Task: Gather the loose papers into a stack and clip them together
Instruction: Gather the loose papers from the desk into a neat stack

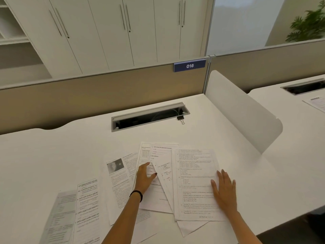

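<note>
Several printed sheets lie fanned across the white desk [52, 155]. The top sheet [193, 169] is at the right of the pile, and my right hand [224, 189] rests flat on its right edge, fingers spread. My left hand [145, 177] lies on the middle sheets [163, 155], thumb and fingers touching the paper, a black band on the wrist. A sheet with a photo [117, 175] and two more pages [88, 208] lie apart at the lower left. A black binder clip [181, 119] sits by the cable slot, far from both hands.
A grey cable slot [149, 117] is set into the desk behind the papers. A white curved divider [242, 111] stands at the right, with another desk and a sheet [316, 103] beyond it. A beige partition with a "016" sign [190, 65] runs along the back.
</note>
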Demonstrator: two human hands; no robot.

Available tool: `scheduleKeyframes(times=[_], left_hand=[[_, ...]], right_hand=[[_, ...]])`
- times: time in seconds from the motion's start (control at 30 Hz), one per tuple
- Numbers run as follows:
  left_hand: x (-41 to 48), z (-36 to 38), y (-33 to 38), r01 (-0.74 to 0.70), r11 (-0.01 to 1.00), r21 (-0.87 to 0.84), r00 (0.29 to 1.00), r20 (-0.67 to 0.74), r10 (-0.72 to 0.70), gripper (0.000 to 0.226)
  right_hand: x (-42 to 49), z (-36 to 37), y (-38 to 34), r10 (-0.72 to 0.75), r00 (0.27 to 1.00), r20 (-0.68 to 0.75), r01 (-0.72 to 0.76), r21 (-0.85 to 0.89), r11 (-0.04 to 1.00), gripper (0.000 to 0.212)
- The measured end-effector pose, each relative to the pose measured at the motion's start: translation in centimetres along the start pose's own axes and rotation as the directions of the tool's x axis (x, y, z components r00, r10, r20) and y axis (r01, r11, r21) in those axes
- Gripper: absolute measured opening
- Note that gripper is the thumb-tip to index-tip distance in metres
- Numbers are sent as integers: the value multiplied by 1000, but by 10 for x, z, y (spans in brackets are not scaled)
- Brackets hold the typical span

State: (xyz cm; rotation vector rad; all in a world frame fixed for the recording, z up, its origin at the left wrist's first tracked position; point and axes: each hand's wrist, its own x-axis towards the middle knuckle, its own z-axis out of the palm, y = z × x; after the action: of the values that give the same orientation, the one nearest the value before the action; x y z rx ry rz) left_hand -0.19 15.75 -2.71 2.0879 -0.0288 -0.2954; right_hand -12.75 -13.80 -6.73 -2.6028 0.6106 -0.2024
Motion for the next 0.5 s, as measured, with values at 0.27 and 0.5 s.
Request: scheduleKeyframes(times=[0.27,0.5], left_hand=[[3,3,17,126,975,-183,989,97,-109,64],[4,9,27,181,954,-238,961,248,-120,61]], right_hand=[[-5,6,-18,51,999,-7,-51,-4,999,84],[-5,19,-43,-9,1000,16,8,30,1000,97]])
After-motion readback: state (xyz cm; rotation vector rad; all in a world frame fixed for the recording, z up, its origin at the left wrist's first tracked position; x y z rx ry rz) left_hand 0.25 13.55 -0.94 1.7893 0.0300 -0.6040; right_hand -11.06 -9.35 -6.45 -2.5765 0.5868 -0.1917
